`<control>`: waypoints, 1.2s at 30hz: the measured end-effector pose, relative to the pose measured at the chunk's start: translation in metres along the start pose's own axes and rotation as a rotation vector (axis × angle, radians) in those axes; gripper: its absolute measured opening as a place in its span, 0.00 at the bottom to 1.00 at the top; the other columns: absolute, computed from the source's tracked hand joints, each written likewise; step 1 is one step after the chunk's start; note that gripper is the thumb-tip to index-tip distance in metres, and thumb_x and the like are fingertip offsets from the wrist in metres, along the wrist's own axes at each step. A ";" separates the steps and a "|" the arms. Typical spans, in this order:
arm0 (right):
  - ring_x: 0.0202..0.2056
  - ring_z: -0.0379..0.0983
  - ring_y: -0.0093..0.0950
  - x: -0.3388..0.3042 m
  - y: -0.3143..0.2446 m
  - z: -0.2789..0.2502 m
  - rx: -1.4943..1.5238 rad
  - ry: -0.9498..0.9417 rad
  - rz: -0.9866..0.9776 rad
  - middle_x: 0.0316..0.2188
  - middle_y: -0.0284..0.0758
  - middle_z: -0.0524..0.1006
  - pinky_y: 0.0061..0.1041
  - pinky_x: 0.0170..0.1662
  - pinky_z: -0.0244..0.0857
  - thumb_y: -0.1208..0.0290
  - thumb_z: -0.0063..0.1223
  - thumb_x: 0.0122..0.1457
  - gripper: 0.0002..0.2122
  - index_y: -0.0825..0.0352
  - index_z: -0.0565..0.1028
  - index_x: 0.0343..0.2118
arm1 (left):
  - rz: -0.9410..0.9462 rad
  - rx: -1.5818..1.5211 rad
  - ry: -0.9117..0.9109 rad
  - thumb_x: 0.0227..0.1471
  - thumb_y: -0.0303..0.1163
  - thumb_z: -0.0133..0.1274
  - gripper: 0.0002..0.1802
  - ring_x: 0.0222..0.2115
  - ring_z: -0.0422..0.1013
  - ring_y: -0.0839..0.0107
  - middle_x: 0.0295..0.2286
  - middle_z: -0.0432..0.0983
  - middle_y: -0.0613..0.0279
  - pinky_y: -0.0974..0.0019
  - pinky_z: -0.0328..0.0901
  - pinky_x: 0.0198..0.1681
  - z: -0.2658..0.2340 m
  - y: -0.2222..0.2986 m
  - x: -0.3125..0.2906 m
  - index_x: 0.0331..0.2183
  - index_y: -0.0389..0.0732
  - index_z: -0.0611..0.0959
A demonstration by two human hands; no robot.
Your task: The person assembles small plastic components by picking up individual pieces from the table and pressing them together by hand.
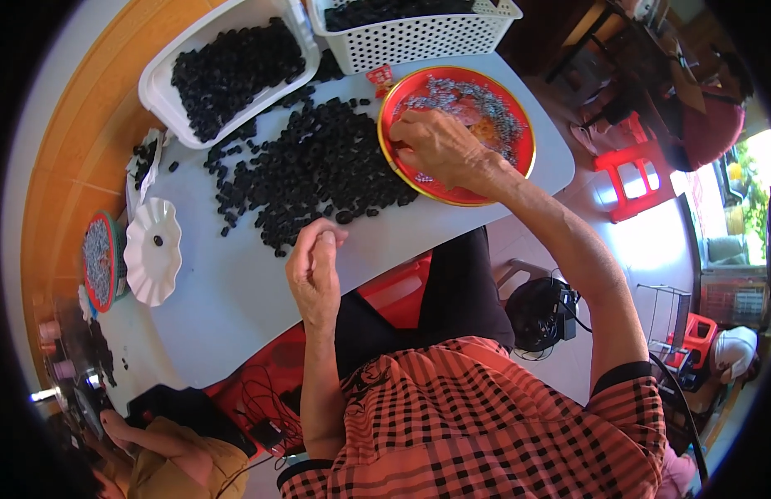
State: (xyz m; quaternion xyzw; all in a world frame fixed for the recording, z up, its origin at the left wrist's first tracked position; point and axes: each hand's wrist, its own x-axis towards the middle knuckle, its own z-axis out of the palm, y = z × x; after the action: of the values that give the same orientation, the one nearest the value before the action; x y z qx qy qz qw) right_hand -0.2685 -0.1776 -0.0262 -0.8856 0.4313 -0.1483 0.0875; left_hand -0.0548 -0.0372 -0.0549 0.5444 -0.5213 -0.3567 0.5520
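Observation:
My right hand (442, 148) reaches over a round red plate (517, 104) with a gold rim, its fingers bent down and closed at the plate's left side. Many small silvery metal pieces (500, 116) lie scattered in the plate. At the near edge of a heap of small black ring-like pieces (319, 158), my left hand (316, 270) is raised, thumb and fingers curled together. Whatever either hand's fingertips hold is hidden or too small to name.
Behind the heap stand a white tub (157, 90) and a white perforated basket (419, 43), both with black pieces. On the left are a scalloped white dish (159, 279) and a round basket (118, 266) of silvery pieces. Co-workers sit at lower left and upper right, near a red stool (627, 170).

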 end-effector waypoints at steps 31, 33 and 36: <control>0.20 0.73 0.38 0.009 0.002 0.011 0.249 0.148 0.024 0.16 0.42 0.71 0.33 0.26 0.66 0.81 0.51 0.47 0.04 0.71 0.68 0.22 | 0.569 1.047 -0.239 0.44 0.19 0.54 0.13 0.35 0.63 0.55 0.29 0.70 0.54 0.58 0.61 0.45 -0.028 -0.009 0.109 0.36 0.38 0.79; 0.21 0.74 0.35 0.009 0.002 0.013 0.281 0.180 0.039 0.17 0.41 0.72 0.31 0.26 0.67 0.81 0.52 0.47 0.04 0.72 0.68 0.22 | 0.632 1.031 -0.267 0.43 0.19 0.54 0.13 0.36 0.63 0.56 0.29 0.70 0.54 0.58 0.60 0.46 -0.030 -0.008 0.112 0.36 0.38 0.79; 0.21 0.74 0.32 0.002 -0.002 0.012 0.308 0.252 0.003 0.18 0.41 0.74 0.29 0.27 0.68 0.80 0.53 0.47 0.03 0.72 0.72 0.24 | 0.629 0.889 -0.198 0.44 0.19 0.52 0.13 0.33 0.65 0.56 0.28 0.72 0.54 0.59 0.63 0.41 -0.035 -0.006 0.108 0.37 0.37 0.79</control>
State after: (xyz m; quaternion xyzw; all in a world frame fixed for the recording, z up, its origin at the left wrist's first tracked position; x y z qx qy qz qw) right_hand -0.2616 -0.1779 -0.0366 -0.8356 0.4124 -0.3220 0.1676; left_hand 0.0013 -0.1338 -0.0357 0.5067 -0.8087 0.0302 0.2973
